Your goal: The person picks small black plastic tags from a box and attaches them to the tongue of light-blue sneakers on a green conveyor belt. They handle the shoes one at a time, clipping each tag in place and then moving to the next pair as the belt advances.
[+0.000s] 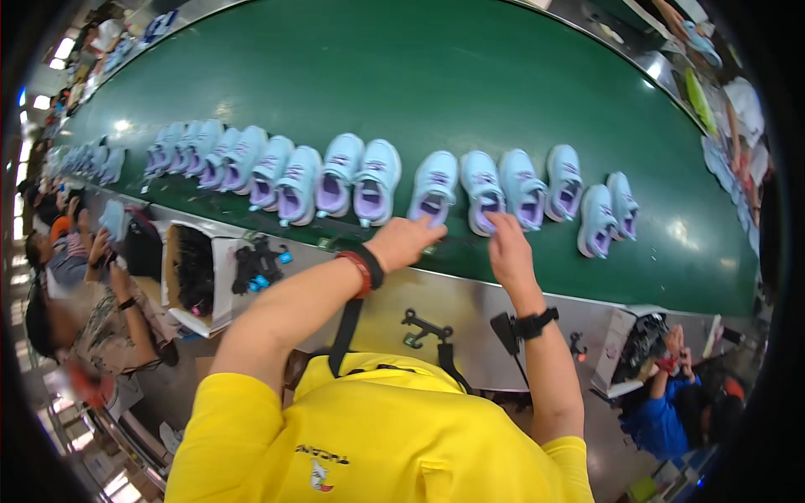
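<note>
Two small light-blue shoes with purple insides sit at the fingertips, near the front edge of the green conveyor belt [520, 75]. The left hand [405, 241] touches the heel of one shoe [434, 186], fingers loosely curled over it; whether they pinch the heel collar or merely rest there I cannot tell. The right hand [508, 245] reaches the heel of the next shoe [482, 191], fingers extended and not closed around it. Such shoes are probably light, with soft padded uppers and a stiffer sole, so the heel collar or the sole sides look the surest hold; the fabric should not slip. Neighbours crowd both sides: a tight row of shoes [251, 163] to the left, four more pairs [579, 197] to the right, leaving little sideways room. Beyond the row the belt is open. Nearer, a steel ledge [470, 310] borders the belt, with a box of black parts [201, 272] further left.
</note>
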{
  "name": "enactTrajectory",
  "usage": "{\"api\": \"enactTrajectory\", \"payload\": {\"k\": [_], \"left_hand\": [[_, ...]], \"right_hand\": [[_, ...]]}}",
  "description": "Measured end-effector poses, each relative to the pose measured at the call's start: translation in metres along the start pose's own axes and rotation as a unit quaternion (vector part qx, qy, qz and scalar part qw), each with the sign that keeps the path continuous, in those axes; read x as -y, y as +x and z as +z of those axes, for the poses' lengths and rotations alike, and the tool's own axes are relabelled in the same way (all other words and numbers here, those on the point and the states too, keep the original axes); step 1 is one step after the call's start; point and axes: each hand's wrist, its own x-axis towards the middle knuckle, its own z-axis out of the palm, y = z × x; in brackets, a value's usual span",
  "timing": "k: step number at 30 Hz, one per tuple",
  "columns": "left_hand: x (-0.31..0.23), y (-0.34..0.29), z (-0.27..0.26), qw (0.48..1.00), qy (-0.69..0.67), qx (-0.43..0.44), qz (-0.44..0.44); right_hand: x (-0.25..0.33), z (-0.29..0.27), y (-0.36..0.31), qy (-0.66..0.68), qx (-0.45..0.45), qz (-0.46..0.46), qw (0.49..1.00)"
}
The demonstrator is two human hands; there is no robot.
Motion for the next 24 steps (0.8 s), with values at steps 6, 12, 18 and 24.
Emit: {"api": "enactTrajectory", "payload": {"k": [6,12,18,24], "left_hand": [[-0.007,-0.008,0.0,0.997,0.004,0.002,-0.076],[-0.004,-0.006,0.009,0.994,-0.011,-0.005,-0.11],[-0.004,-0.009,0.008,0.994,-0.002,-0.002,-0.111],[-0.005,-0.011,0.009,0.993,0.006,-0.008,-0.114]], "right_hand": [[-0.034,-0.003,0.009,-0.126,0.148,-0.026,0.981],[-0.028,0.005,0.013,0.002,0.128,-0.077,0.989],[-0.024,0.018,0.003,-0.116,0.15,-0.104,0.976],[-0.013,0.013,0.008,-0.22,0.12,-0.186,0.95]]}}
